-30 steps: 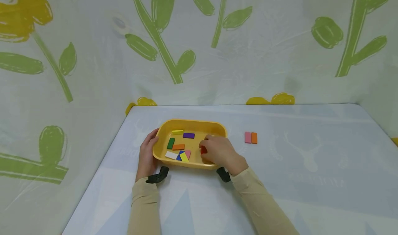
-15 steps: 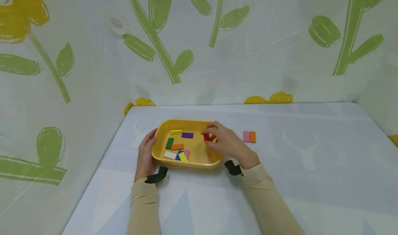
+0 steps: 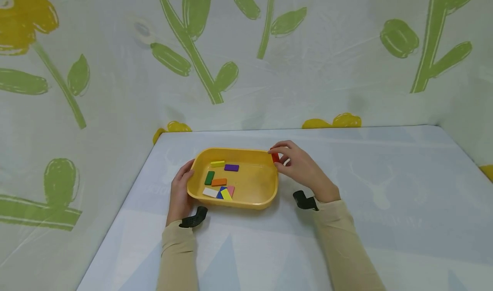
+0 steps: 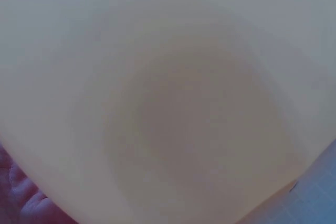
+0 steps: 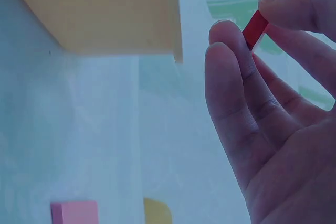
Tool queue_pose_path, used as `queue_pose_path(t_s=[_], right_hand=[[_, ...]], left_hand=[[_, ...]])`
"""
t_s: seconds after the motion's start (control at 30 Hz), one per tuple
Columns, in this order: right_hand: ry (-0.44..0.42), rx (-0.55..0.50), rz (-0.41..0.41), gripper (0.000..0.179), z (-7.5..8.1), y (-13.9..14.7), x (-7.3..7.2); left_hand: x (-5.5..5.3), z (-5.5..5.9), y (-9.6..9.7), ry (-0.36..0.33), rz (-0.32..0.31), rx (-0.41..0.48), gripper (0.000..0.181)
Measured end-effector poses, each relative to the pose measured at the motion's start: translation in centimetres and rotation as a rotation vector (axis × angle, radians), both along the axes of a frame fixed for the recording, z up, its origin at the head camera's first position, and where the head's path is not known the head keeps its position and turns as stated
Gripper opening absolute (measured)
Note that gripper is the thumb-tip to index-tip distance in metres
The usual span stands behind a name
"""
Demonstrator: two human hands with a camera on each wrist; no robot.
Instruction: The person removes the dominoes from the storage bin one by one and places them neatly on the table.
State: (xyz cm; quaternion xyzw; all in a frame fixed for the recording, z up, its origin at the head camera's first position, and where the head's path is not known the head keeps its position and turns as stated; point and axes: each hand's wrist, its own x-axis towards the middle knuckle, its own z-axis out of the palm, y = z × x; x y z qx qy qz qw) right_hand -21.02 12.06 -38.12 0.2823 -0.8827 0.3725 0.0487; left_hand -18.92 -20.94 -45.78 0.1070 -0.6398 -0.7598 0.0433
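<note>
My right hand pinches a red rectangular block between thumb and fingertips, over the right rim of a yellow plastic tub. In the right wrist view the same red block stands out between thumb and fingers, beside the tub's wall. The tub's left end is gripped by my left hand, its thumb at the rim. Inside lie a yellow block, a purple block, a green block, an orange block, a white block and several overlapping ones, including a pink block.
Outside the tub a pink block lies on the table, seen in the right wrist view; my right hand hides that spot in the head view. The pale printed tabletop meets a leaf-patterned backdrop behind. The tub's wall fills the left wrist view.
The right hand has lifted the red block from the tub's floor and carried it up and right to the rim. It now covers the pink and orange blocks outside. The left hand stays put.
</note>
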Motion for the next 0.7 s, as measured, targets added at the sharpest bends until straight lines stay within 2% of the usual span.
queue_pose_path(t_s=[0.17,0.3,0.4,0.5,0.7], right_hand=[[-0.008,-0.041,-0.028,0.03,-0.1,1.6,-0.2],[-0.073,-0.069,-0.076,0.032,-0.4,2.3,-0.6],[-0.106,-0.061,-0.119,0.032,-0.6,3.2,-0.7],[-0.103,-0.041,-0.158,0.032,-0.6,4.2,-0.6],[-0.201,-0.007,-0.256,0.037,-1.1,5.6,-0.9]], left_hand=[[0.0,0.1,0.0,0.004,-0.009,0.009,0.039],[0.0,0.2,-0.4,0.0,-0.006,-0.01,0.04],[-0.1,0.2,-0.4,-0.001,-0.013,-0.002,0.04],[-0.2,0.1,-0.3,-0.001,-0.019,0.003,0.04],[-0.1,-0.1,-0.2,0.006,-0.017,0.006,0.041]])
